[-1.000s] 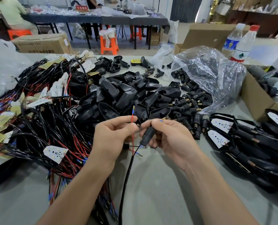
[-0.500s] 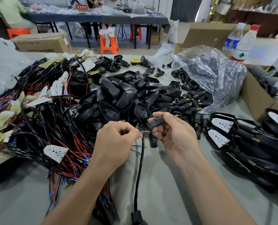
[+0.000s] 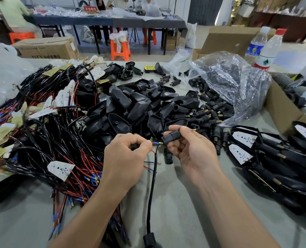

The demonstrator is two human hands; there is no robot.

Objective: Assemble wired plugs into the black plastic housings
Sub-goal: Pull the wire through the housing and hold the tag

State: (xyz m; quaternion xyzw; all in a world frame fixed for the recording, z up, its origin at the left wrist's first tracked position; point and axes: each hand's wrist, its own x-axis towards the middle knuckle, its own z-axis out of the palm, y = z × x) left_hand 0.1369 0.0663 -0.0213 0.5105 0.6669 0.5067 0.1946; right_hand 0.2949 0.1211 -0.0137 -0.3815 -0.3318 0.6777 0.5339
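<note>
My left hand [image 3: 126,158] pinches a red wire with a blue-sleeved brass terminal [image 3: 156,143], its tip pointing right. My right hand [image 3: 189,149] grips a small black cylindrical plug [image 3: 172,136], its open end facing the terminal with a small gap between. A second blue-tipped pin [image 3: 193,130] sticks out past my right fingers. The black cable [image 3: 153,179] hangs from the wires down to a black housing [image 3: 150,239] at the bottom edge. Another black plug [image 3: 168,156] lies on the table under my hands.
A heap of black housings [image 3: 139,108] lies behind my hands. Tangled wired LED boards [image 3: 59,133] fill the left. A clear bag [image 3: 229,86] with plugs sits back right, finished units [image 3: 273,158] at right. A cardboard box [image 3: 281,108] and two bottles [image 3: 266,49] stand far right.
The cable has dropped lower, so a housing shows at the bottom edge. My right hand turned the plug from upright to sideways, facing the terminal, which my left hand lowered from pointing up.
</note>
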